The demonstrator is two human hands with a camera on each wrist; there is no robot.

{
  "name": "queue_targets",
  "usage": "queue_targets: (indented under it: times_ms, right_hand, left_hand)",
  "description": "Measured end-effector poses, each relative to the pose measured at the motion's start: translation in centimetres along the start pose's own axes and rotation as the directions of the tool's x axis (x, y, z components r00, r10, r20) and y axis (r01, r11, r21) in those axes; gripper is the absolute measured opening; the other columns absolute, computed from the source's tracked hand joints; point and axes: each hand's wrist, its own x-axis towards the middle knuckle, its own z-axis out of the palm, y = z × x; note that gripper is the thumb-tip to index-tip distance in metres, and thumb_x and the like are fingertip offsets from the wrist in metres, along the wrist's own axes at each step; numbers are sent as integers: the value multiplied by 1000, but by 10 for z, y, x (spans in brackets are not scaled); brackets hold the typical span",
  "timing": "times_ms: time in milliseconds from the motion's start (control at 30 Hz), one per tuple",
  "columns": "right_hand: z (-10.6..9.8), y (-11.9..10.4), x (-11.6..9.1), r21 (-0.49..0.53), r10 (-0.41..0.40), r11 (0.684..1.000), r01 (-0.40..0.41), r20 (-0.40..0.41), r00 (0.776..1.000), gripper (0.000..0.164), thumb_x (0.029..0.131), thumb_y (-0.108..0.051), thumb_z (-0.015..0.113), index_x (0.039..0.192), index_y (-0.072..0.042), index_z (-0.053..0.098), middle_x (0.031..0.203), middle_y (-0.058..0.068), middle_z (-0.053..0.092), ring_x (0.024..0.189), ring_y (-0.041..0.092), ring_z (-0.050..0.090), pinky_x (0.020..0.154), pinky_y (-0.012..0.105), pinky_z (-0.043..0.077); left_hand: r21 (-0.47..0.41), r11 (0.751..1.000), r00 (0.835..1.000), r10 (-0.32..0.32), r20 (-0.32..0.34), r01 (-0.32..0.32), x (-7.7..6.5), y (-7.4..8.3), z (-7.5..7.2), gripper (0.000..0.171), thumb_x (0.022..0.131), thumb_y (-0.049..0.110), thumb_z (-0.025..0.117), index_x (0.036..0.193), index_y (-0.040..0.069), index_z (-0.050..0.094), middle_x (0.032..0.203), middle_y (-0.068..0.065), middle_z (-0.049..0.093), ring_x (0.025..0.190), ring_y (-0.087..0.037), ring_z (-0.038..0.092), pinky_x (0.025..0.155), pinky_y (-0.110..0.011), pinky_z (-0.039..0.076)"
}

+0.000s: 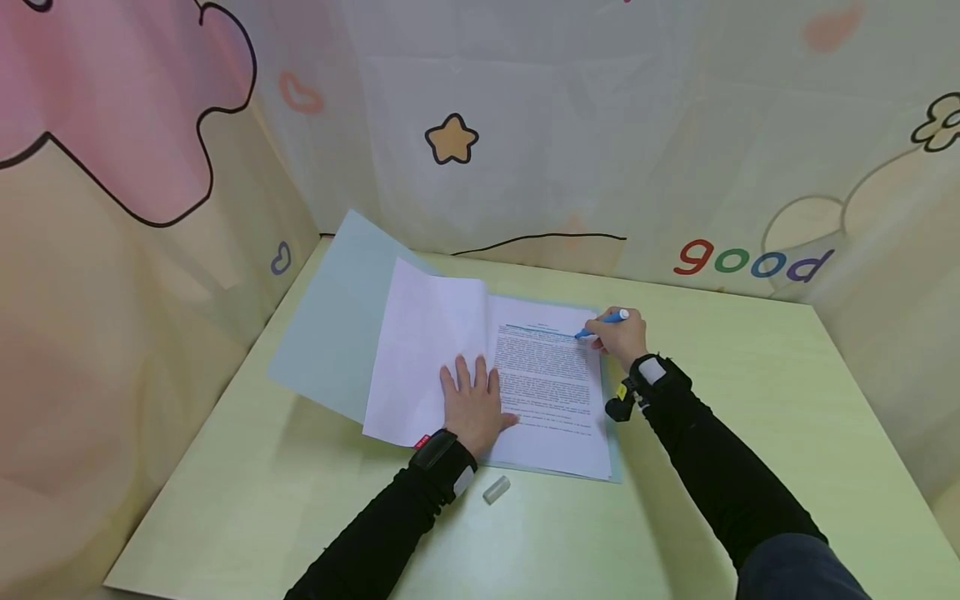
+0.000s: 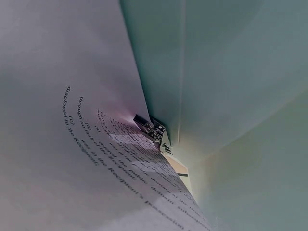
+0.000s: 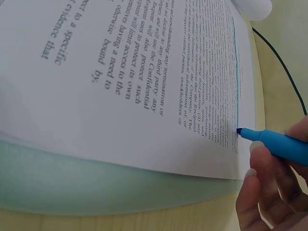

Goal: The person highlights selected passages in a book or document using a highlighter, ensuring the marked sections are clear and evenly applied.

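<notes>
A blue marker (image 1: 617, 317) is pinched in my right hand (image 1: 624, 340), its tip on the printed sheet (image 1: 551, 396) near the right edge. In the right wrist view, the marker (image 3: 284, 145) touches the text at the end of a thin blue line (image 3: 236, 72). My left hand (image 1: 474, 410) rests with fingers spread over the inner edge of the turned-back sheet (image 1: 423, 333), its thumb reaching onto the printed sheet. Both sheets lie in an open pale blue folder (image 1: 330, 325). A dark metal clip (image 2: 155, 132) shows at the sheets' edge in the left wrist view.
On the table (image 1: 735, 400), a small grey block-like piece (image 1: 497, 490) lies just in front of the folder, close to my left wrist. The folder's cover slants up at the left. A patterned curtain (image 1: 540, 150) stands behind the table and along its sides.
</notes>
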Motion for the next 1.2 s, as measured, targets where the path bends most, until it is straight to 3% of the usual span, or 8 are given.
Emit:
queue_targets:
  times_ms: [567, 900, 1200]
  right_hand:
    - [-4, 5, 3, -7, 32, 999, -32, -10, 999, 27, 83, -23, 64, 94, 2, 62, 95, 25, 69, 70, 30, 66, 52, 21, 49]
    - [-7, 9, 3, -3, -51, 999, 51, -26, 998, 24, 81, -20, 65, 84, 4, 62, 87, 26, 70, 62, 27, 66, 44, 20, 47]
    - [-9, 12, 3, -12, -32, 999, 32, -31, 999, 25, 81, -20, 65, 87, 4, 63, 91, 28, 70, 59, 22, 66, 45, 19, 48]
  left_hand:
    - [-5, 1000, 1000, -7, -10, 6, 1, 1, 1, 81, 83, 67, 40, 144, 12, 35, 152, -16, 31, 134, -43, 22, 107, -60, 25]
    - [-4, 1000, 999, -3, -33, 3, 0, 0, 1, 80, 83, 67, 39, 143, 13, 36, 151, -15, 32, 134, -42, 23, 106, -58, 27]
    - [-1, 1000, 999, -1, -39, 1, 0, 0, 2, 80, 83, 66, 41, 142, 13, 38, 150, -15, 34, 134, -42, 25, 105, -58, 27]
